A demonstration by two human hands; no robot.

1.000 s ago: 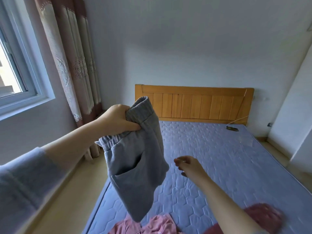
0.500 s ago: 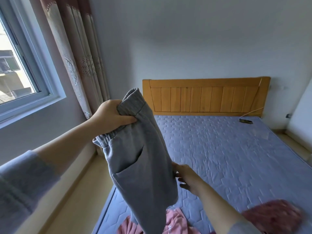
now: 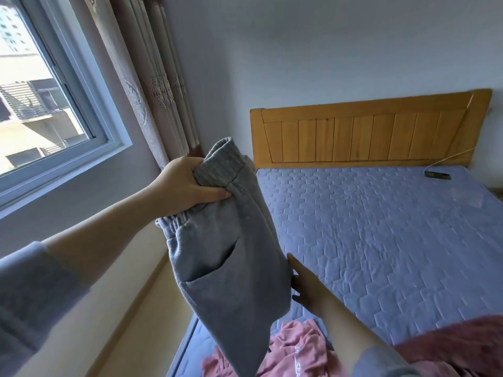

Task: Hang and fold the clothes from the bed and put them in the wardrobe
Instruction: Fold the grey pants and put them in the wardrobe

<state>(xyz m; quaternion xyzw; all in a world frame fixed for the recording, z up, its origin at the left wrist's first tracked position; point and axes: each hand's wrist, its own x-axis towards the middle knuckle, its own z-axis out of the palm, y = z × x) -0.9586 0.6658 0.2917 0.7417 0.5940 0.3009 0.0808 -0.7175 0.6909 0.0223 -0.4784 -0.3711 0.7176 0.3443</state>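
Grey sweatpants (image 3: 231,268) hang in the air over the near left corner of the bed (image 3: 381,240), doubled over, with the ribbed cuff and the elastic waistband bunched together at the top.

- Left hand (image 3: 185,186): fingers and thumb clamped on that bunched top and carrying the whole weight. The pocket side faces us.
- Right hand (image 3: 304,284): a second ago it hung free over the mattress, apart from the cloth. It has since come in and now lies against the right edge of the hanging pants at mid-height. The thumb points up and the fingers look fairly straight, touching rather than clamped. The fingertips are partly hidden behind the fabric.
- The view has also swung left, so more of the window (image 3: 40,91) and curtain (image 3: 152,77) shows.

We judge that this contact starts the next fold, with the right hand steadying or smoothing the cloth.

A pink garment (image 3: 296,352) lies crumpled on the bed below the pants, and a dark red fuzzy one (image 3: 449,341) at lower right, both still unfolded. A small dark object (image 3: 436,174) rests near the wooden headboard (image 3: 367,131). No wardrobe is in view, so we put the task at an early stage.
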